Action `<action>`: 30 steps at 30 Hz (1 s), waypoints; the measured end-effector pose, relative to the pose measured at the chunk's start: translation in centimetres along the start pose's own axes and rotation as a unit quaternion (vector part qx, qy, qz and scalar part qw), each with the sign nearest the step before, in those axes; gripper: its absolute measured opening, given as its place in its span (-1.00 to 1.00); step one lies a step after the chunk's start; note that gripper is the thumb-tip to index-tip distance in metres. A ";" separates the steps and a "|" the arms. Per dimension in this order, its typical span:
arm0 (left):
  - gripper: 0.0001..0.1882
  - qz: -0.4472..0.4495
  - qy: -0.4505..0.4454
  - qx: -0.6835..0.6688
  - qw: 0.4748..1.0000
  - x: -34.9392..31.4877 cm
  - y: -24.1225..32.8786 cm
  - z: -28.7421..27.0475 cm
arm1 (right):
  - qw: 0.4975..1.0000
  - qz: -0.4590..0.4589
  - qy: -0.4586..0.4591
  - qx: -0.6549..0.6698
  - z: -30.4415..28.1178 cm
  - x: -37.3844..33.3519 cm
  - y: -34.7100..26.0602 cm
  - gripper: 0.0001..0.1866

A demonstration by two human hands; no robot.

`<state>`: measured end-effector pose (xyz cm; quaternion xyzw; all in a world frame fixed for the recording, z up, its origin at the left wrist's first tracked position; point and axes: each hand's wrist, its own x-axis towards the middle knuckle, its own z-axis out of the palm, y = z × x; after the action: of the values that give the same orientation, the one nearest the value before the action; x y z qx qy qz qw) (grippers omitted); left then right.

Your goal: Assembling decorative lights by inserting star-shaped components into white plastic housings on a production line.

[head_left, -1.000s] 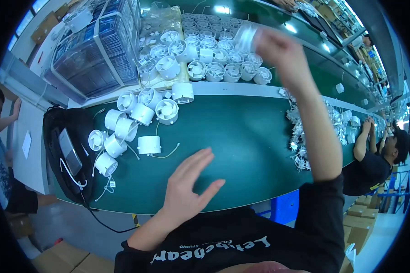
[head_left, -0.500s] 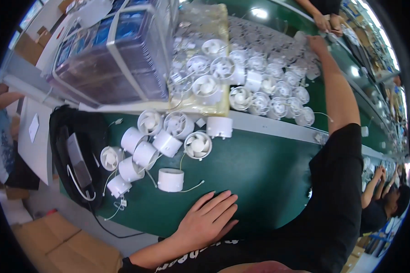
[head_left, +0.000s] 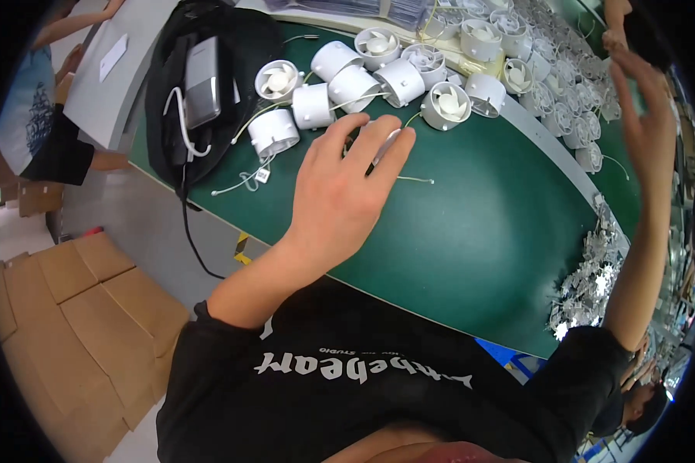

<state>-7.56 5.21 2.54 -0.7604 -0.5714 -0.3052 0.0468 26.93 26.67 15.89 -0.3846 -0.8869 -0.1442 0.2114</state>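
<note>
Since the earlier frame, the left hand (head_left: 340, 197) is moved, fingers spread, onto a white fan (head_left: 384, 139) at twelve o'clock, while the right hand (head_left: 647, 116) is held raised, open and empty.

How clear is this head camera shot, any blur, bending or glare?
Head view: fisheye bends the green table edge and blackens the corners; the left hand over the small white round fans is sharp; the raised right hand is stretched at the rim; lighting even, no strong glare.
</note>
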 end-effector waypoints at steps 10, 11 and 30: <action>-0.72 -0.119 -0.231 -0.348 0.901 -1.5 4.5 -1.5 | 0.932 0.061 -0.226 0.278 -4.8 -10.7 -23.3 -0.61; -0.72 -0.113 -0.250 -0.358 0.893 -1.9 4.9 -0.9 | 0.914 0.096 -0.252 0.302 -4.3 -12.1 -24.1 -0.66; -0.31 0.099 -0.162 -0.274 0.943 -3.8 4.6 1.0 | 0.944 0.187 -0.145 0.230 0.4 -21.3 -29.0 -0.86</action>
<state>-3.60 0.80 1.06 -0.8358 -0.3869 -0.3167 -0.2268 18.36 -5.62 2.48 -0.5010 -0.8293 0.1632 0.1860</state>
